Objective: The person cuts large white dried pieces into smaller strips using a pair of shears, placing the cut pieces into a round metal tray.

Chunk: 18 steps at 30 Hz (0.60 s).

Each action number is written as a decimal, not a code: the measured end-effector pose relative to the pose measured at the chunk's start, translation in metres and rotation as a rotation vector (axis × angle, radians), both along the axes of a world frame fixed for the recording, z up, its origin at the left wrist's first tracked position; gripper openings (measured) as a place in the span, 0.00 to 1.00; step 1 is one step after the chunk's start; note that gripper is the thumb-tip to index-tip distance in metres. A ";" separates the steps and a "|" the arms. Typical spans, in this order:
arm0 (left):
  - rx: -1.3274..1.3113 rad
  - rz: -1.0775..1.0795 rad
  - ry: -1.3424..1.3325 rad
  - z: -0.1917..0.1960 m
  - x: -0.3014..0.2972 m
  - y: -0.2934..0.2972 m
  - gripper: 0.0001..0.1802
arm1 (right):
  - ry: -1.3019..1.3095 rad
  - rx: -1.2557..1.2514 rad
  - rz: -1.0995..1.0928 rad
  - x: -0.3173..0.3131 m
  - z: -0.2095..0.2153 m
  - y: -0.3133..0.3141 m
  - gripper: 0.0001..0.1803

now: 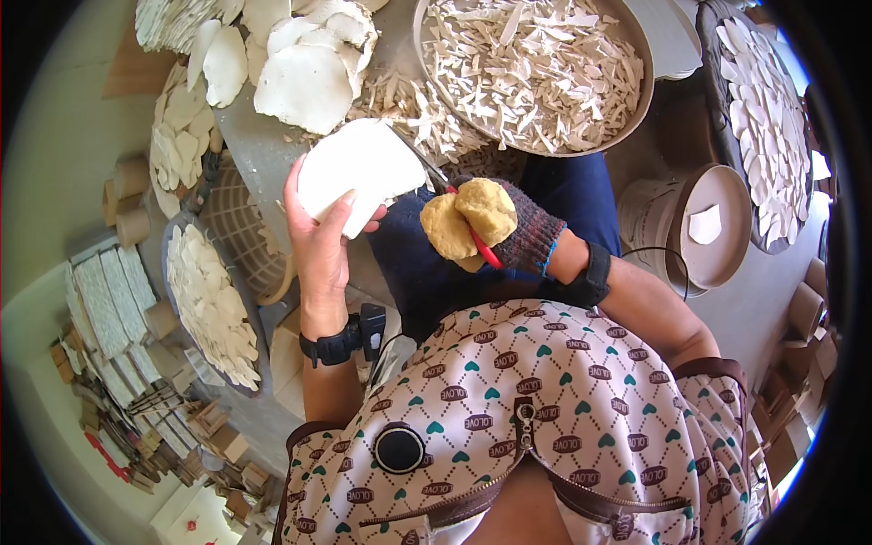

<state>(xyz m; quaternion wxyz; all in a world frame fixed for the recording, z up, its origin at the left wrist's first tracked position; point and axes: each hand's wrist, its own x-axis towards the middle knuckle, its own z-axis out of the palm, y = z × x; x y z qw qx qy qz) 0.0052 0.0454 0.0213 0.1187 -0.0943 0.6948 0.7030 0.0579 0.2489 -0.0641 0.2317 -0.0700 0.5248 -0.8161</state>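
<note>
A thin, flat white piece (359, 165) with rounded edges is pinched in my left hand (318, 245), thumb on its near face and fingers behind. My right hand (538, 227), in a dark knitted glove, is closed round red-handled shears (485, 249). Lumpy yellow foam pads (489, 209) wrap their handles. The dark blades point up and left at the right edge of the white piece; whether they touch it, I cannot tell. Beyond my left hand, several larger white slabs (307, 86) lie on a grey work surface (250, 136).
A round pan (647, 91) of cut white strips stands at the far side, with loose strips (413, 109) beside it. At right are a bucket (742, 213) holding one white piece and a tray of flat pieces (767, 118). At left stand another filled tray (207, 304) and a woven basket (238, 204).
</note>
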 end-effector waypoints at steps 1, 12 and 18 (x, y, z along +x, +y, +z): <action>0.000 0.000 0.003 0.000 -0.001 0.000 0.35 | 0.066 0.052 -0.037 -0.001 -0.003 -0.001 0.16; -0.013 -0.122 -0.001 0.008 -0.004 -0.002 0.36 | 0.250 0.255 0.059 -0.001 -0.016 0.008 0.15; -0.007 -0.148 -0.032 0.000 -0.008 -0.013 0.35 | 0.205 0.287 0.081 0.002 -0.014 0.007 0.15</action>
